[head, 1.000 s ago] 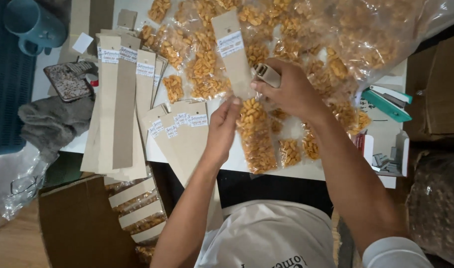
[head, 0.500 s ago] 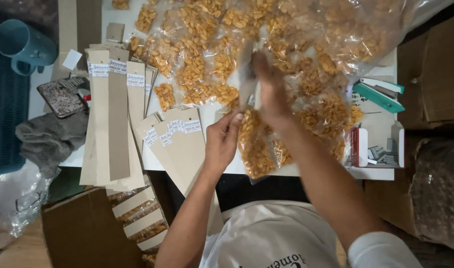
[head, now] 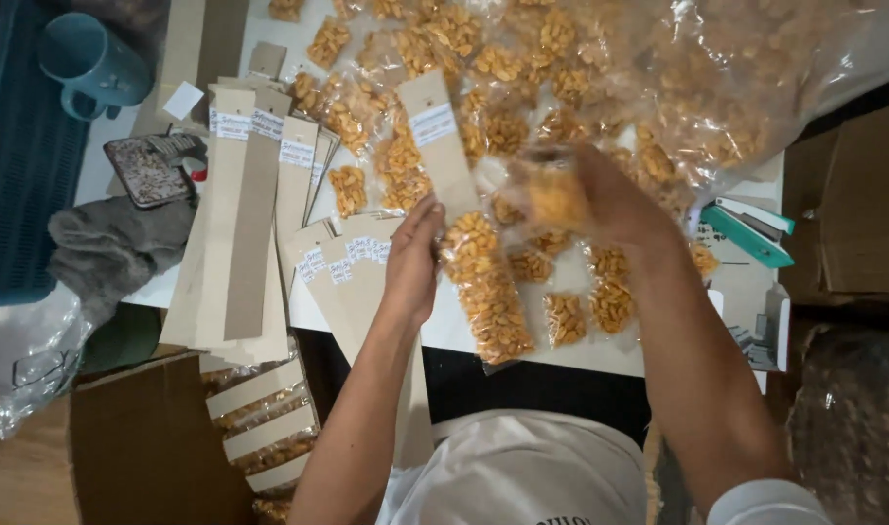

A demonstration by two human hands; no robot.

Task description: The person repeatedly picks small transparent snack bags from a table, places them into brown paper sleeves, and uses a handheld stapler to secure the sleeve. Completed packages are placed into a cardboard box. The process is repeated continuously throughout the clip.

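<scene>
**A:** What are the two hands doing?

**B:** The left hand (head: 412, 261) lies flat, fingers straight and close together, pressing on the near end of a long cardboard strip (head: 443, 146) with a white label. A row of small clear snack packets (head: 485, 287) filled with golden fried pieces hangs from that strip toward the person. The hand grips nothing; its fingertips touch the strip just where the packets begin.

**A:** And the right hand?

**B:** The right hand (head: 615, 199) is just right of the strip, fingers curled around one small packet (head: 553, 197) of the same snack. The packet is blurred, so its exact shape is unclear.

**A:** What surrounds the strip?

**B:** Beyond it and to its right lies a large clear bag (head: 717, 78) full of more golden packets. Left of the strip, plain cardboard strips (head: 255, 214) with white labels lie side by side on the white table (head: 600, 355). Further left are a grey cloth (head: 114, 248) and a teal mug (head: 89, 63). Well to the right of the strip sits a teal stapler (head: 751, 231). Nearer the person, below the table edge, a cardboard box (head: 133, 437) holds finished strips of packets.
</scene>
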